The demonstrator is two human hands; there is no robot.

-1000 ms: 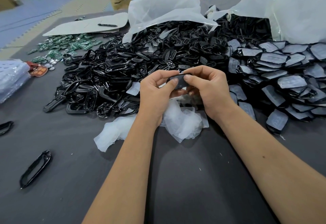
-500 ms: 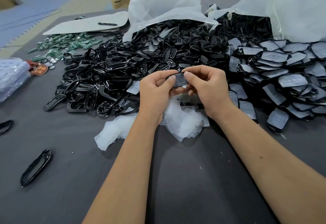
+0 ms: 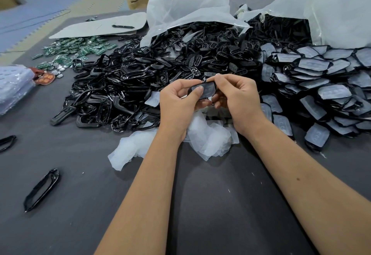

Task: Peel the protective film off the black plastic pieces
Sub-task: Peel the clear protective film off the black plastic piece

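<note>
On the grey surface (image 3: 200,204) lie two white bags (image 3: 186,11), two heaps of black parts too many to count, and one pile of peeled film (image 3: 208,138). Above it, left hand (image 3: 176,104) and right hand (image 3: 239,102) pinch one black plastic piece (image 3: 206,91); the left thumb lies on its filmed face.

A dark grey table (image 3: 200,204) carries heaped black plastic pieces (image 3: 130,86), crumpled film scraps (image 3: 208,138), green circuit boards (image 3: 80,49) and a lone black frame (image 3: 41,190).

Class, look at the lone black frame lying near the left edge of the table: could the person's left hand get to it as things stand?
Probably yes, once freed. The left hand holds the black piece; bare table lies between it and the lone frame.
</note>
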